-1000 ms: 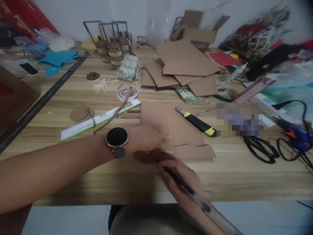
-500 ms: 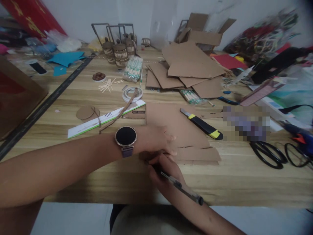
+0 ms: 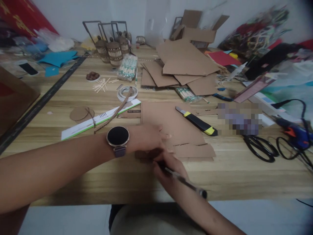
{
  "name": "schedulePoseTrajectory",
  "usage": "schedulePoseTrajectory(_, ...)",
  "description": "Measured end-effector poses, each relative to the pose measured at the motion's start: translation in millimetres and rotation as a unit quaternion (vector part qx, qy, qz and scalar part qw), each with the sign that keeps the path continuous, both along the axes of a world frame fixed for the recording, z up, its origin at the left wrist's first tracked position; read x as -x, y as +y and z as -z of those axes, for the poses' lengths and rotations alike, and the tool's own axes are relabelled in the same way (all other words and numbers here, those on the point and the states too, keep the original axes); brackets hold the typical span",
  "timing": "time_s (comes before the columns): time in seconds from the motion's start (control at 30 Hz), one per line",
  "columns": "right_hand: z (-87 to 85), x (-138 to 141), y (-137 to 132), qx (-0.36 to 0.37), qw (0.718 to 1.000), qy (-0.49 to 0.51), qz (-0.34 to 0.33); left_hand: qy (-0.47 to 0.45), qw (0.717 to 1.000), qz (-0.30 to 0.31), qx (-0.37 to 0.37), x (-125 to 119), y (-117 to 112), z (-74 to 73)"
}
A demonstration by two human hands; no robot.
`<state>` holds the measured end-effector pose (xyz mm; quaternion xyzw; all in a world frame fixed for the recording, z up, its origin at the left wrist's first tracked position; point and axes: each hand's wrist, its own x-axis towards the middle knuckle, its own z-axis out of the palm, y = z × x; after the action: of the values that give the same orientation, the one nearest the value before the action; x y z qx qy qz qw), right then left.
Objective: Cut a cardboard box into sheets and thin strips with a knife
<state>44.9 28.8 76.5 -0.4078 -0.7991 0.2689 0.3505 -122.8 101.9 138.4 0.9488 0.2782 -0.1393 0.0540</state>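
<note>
My left hand [image 3: 151, 135] lies across a piece of brown cardboard [image 3: 168, 114] with its fingers stretched out, a round watch on the wrist. Just below it, my right hand [image 3: 170, 168] is closed around a black pen [image 3: 184, 180], which slants down to the right. The pen's tip is at the lower left edge of the cardboard, partly hidden by my fingers. Along the cardboard's lower edge runs a torn or cut strip [image 3: 195, 151]. A black and yellow utility knife [image 3: 195, 121] rests on the right side of the cardboard.
Black-handled scissors [image 3: 260, 148] and a blue glue gun [image 3: 293, 133] lie to the right. Cardboard sheets [image 3: 186, 62] are piled behind. On the left are tape rolls [image 3: 127, 94], a white strip [image 3: 78, 130], cardboard discs [image 3: 81, 113] and small lidded baskets [image 3: 114, 54].
My right hand and the pen have shifted slightly right along the cardboard's lower edge. My left hand stays on the cardboard. The whole view has moved a little, so things appear further left.
</note>
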Motion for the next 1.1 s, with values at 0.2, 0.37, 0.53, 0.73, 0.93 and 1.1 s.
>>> schedulePoseTrajectory(0.2,-24.8,-79.1,13.3,0.046,0.988,-0.023,0.146,0.024,1.000,0.018,-0.008,1.0,-0.4,-2.8)
schedulePoseTrajectory(0.37,-39.7,-74.1,-1.9,0.155,0.983,-0.009,0.099,0.035,0.999,0.017,0.000,-0.7,4.3,1.6)
schedulePoseTrajectory(0.53,-20.2,-20.0,-10.7,0.203,0.978,0.031,-0.046,0.030,0.999,0.003,0.029,-2.2,4.2,-0.9)
schedulePoseTrajectory(0.73,-7.2,12.8,-1.0,0.078,0.988,0.094,-0.089,0.003,1.000,-0.009,0.018,-3.9,-1.2,-4.0)
schedulePoseTrajectory(0.93,-4.5,19.6,1.8,0.070,0.990,0.084,-0.089,-0.006,1.000,-0.007,0.001,-5.1,-1.7,-2.8)
schedulePoseTrajectory(1.1,-2.9,22.6,0.2,0.068,0.991,0.080,-0.080,0.004,1.000,0.006,-0.006,-5.0,-2.0,-4.7)
